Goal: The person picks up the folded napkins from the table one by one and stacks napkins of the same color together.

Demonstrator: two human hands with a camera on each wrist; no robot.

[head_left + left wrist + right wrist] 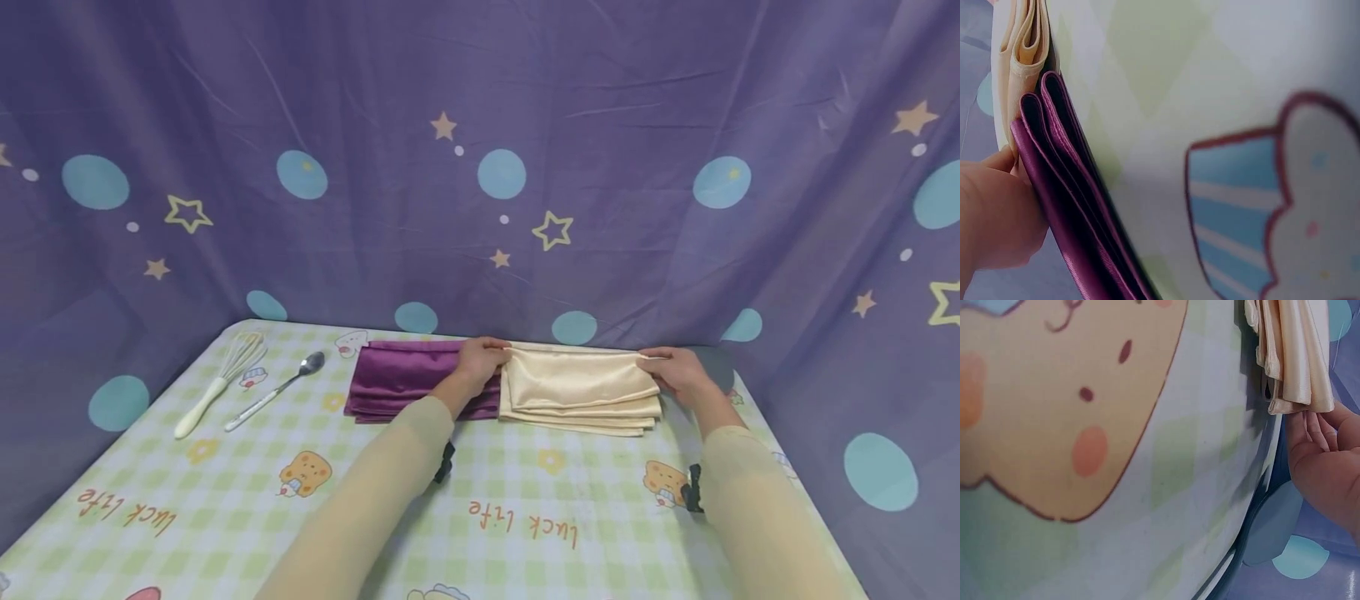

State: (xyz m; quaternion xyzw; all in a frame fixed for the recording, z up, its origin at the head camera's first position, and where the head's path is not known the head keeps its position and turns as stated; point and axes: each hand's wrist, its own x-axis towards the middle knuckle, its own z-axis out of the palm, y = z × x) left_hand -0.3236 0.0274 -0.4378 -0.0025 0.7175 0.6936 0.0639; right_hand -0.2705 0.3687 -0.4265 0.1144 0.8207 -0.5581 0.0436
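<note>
A folded cream cloth (581,387) lies in a stack at the far edge of the table, with a folded purple cloth (397,379) touching its left side. My left hand (491,350) grips the cream cloth's far left corner, resting partly over the purple cloth. At the far right corner, my right hand (654,360) pinches the top layer. The left wrist view shows the purple cloth's (1066,219) layered edges, the cream cloth (1022,44) beyond them and my left hand (994,212) beside them. In the right wrist view my right hand's fingers (1313,434) meet the cream cloth's (1291,356) edge.
A white-handled whisk (221,379) and a spoon (277,387) lie at the table's far left. The table (525,517) wears a green checked cover with cartoon prints. A purple star-print curtain (480,167) hangs close behind and along both sides.
</note>
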